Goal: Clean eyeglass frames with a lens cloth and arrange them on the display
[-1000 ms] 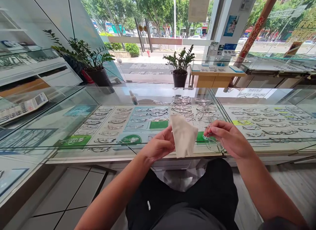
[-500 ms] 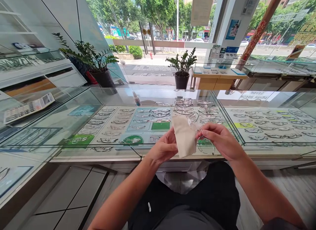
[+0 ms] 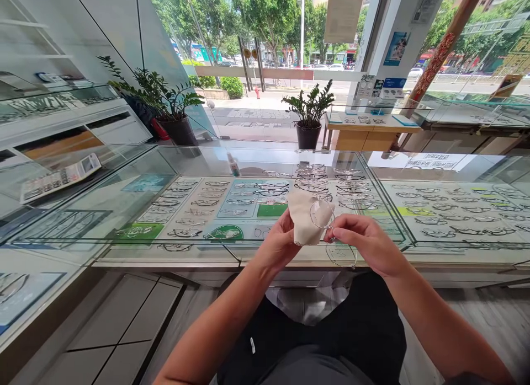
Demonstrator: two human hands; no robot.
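Observation:
A cream cleaning cloth (image 3: 304,219) hangs from my left hand (image 3: 281,239), whose fingers are closed on it and partly hidden behind it. My right hand (image 3: 362,239) pinches thin-rimmed eyeglasses (image 3: 322,214) near the bridge. One round lens lies in front of the cloth's right side; the other hangs below my right fingers, over the counter's front edge. Whether the cloth touches the lens I cannot tell. Both hands are above the near side of the glass display counter (image 3: 265,163).
Rows of eyeglass frames (image 3: 271,189) lie under the counter glass. A small spray bottle (image 3: 233,165) stands on top, left of centre. Two potted plants (image 3: 308,134) stand behind, by the window. An open booklet (image 3: 62,178) rests at the left.
The eyeglasses have turned, so the upper lens now overlaps the cloth's right side. The cloth has lifted slightly and changed its folds. My view has shifted a little.

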